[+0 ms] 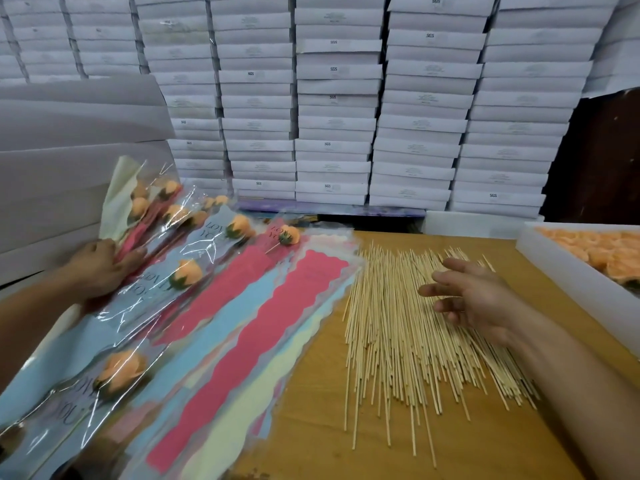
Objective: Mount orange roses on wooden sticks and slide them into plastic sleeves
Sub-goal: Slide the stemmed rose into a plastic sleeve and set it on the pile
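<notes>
A heap of thin wooden sticks point(408, 327) lies spread on the wooden table point(322, 427). My right hand point(474, 296) hovers just over the sticks' far end, fingers loose and spread, holding nothing. On the left, several sleeved orange roses point(187, 271) lie fanned across a pile of pink, blue and cream plastic sleeves point(277, 306). My left hand point(104, 268) rests on the top of that fan, fingers laid over a pink sleeve; it looks blurred. A white tray point(568, 271) at the right edge holds loose orange roses point(602, 251).
Stacks of white flat boxes point(336, 109) form a wall behind the table. Large white sheets point(69, 140) lean at the left rear. Bare table surface shows between the sleeves and the sticks, and in front of the sticks.
</notes>
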Motion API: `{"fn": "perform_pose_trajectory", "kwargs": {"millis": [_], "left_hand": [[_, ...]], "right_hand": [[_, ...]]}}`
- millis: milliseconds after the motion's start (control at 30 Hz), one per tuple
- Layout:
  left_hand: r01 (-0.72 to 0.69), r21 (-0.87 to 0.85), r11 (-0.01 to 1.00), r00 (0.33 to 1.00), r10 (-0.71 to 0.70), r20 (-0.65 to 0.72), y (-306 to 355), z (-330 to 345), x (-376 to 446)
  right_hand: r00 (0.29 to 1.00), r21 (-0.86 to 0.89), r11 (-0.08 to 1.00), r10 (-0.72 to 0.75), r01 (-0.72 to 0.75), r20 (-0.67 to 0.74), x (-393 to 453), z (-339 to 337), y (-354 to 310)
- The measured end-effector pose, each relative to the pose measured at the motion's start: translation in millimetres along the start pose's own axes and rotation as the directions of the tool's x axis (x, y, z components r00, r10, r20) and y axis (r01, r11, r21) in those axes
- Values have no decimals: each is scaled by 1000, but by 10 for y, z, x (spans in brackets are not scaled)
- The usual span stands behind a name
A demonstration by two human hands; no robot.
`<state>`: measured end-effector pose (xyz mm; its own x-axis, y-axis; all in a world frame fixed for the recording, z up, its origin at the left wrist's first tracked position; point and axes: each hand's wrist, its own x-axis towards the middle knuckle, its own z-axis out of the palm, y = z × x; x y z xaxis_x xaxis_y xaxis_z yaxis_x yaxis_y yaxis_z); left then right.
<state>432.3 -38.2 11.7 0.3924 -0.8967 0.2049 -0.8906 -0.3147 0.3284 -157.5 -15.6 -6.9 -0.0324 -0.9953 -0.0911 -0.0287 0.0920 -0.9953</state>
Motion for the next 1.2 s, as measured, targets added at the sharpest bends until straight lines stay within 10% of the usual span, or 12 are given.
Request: {"fn": "perform_pose_trajectory", "kwargs": {"millis": [500,1200], "left_hand": [[-61,238,969,946,132,-296,16,-29,-76],[-497,-359,790,859,507,-74,3922,1016,-2206]], "right_hand": [[999,14,1000,8,-9,36,-72,23,-65],[949,-568,820,-227,65,-219,-5,-153,-14]]}}
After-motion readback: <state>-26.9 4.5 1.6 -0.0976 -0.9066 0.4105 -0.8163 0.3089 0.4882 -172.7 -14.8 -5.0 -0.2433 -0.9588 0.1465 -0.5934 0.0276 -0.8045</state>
